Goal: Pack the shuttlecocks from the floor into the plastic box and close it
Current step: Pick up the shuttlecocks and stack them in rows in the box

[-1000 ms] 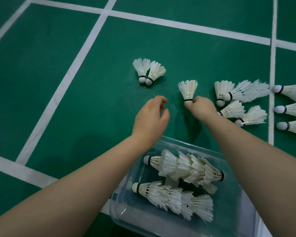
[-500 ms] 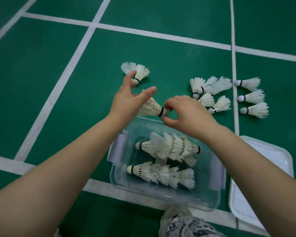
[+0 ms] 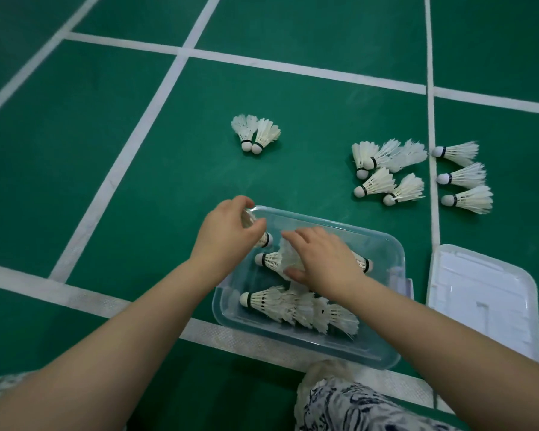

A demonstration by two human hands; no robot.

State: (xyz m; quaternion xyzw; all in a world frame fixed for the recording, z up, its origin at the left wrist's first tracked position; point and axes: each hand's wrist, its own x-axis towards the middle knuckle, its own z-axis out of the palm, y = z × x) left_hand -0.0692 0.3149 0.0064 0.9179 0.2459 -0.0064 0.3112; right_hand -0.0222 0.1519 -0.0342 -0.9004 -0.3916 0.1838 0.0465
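Observation:
A clear plastic box (image 3: pixel 389 250) sits open on the green floor. Inside lie two nested rows of white shuttlecocks, the front row (image 3: pixel 299 307) near me and a second row (image 3: pixel 269 259) partly under my right hand. My left hand (image 3: pixel 227 231) is at the box's far left corner, closed around a single shuttlecock (image 3: pixel 265 239) whose cork points right. My right hand (image 3: pixel 321 259) rests over the middle row, fingers spread on its feathers. Loose shuttlecocks lie on the floor: a pair (image 3: pixel 255 132) beyond the box and several (image 3: pixel 417 175) at the right.
The white box lid (image 3: pixel 483 300) lies flat on the floor right of the box. White court lines (image 3: pixel 122 169) cross the green floor. Patterned fabric of my clothing (image 3: pixel 349 402) shows at the bottom edge.
Both hands have come down from above the far rim into the box. The shuttlecock passed from my right hand's pinch to my left hand's hold, low at the far left corner.

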